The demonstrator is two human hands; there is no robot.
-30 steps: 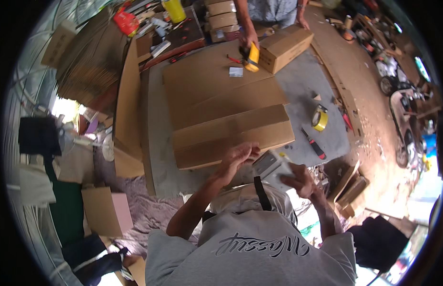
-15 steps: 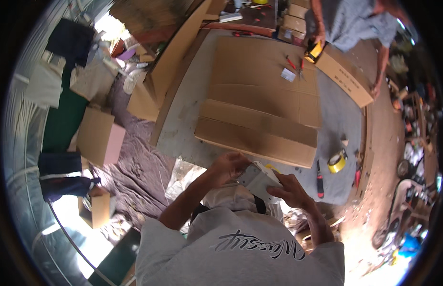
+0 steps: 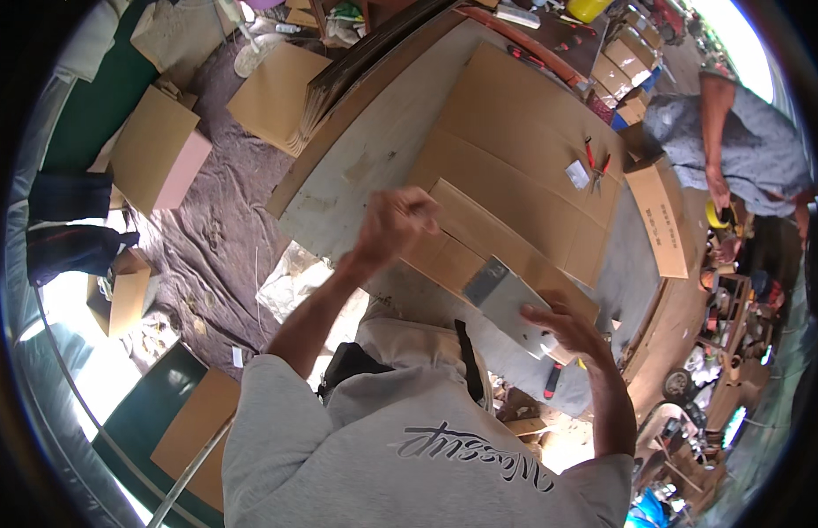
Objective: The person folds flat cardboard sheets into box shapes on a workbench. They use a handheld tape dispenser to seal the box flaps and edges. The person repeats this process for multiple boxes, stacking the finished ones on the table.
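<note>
My right hand (image 3: pixel 563 327) grips a flat, rectangular grey-white piece (image 3: pixel 514 308) with a dark patch at its far end. Thumb and fingers close on its near right part, and it is held tilted above the table's near edge. Raised to its left is my left hand (image 3: pixel 393 227), apart from the grey piece, its fingers curled together; whatever they hold, if anything, is hidden. Beneath and beyond both hands lies a large flattened cardboard box (image 3: pixel 523 145) with its near flap folded over. A red-and-black handled tool (image 3: pixel 552 380) lies below my right hand.
Red-handled pliers (image 3: pixel 596 167) and a small pale card (image 3: pixel 577 173) rest on the cardboard. At right, a co-worker's hand (image 3: pixel 719 195) is at a yellow tape roll (image 3: pixel 715 215), near a long carton (image 3: pixel 660 216). Folded cardboard sheets (image 3: pixel 281 99) stand left of the table (image 3: pixel 339 172).
My left hand has left the grey piece and risen up and leftward. My right hand keeps hold of it. The view has turned, and the co-worker's tape has moved away from the long carton.
</note>
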